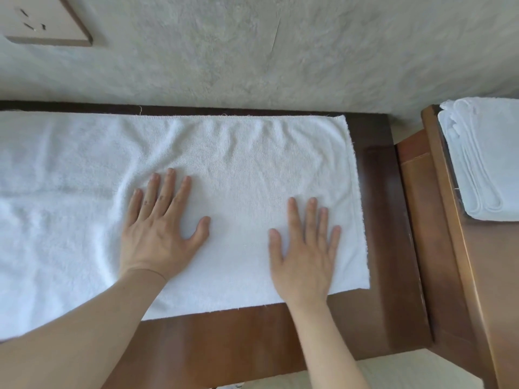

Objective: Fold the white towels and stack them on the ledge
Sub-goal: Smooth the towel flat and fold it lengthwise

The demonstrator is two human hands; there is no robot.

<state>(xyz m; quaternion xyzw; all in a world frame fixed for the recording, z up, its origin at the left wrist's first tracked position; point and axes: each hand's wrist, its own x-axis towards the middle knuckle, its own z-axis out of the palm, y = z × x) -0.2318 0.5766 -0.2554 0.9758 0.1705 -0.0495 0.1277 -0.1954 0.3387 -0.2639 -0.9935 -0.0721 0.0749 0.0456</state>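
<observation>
A white towel (252, 153) lies spread flat on a dark wooden table (387, 234), its right edge near the table's right end. My left hand (163, 228) presses flat on the towel left of its middle, fingers straight and spread. My right hand (306, 248) lies flat on the towel's right part, fingers straight. More white towel cloth (42, 206) covers the table to the left. A stack of folded white towels (483, 158) sits on a wooden ledge (460, 262) at the right.
A grey textured wall (252, 51) rises right behind the table. A wall socket plate (47, 21) is at the top left. A gap separates the table's right end from the ledge. Pale floor (393, 372) shows below the table's front edge.
</observation>
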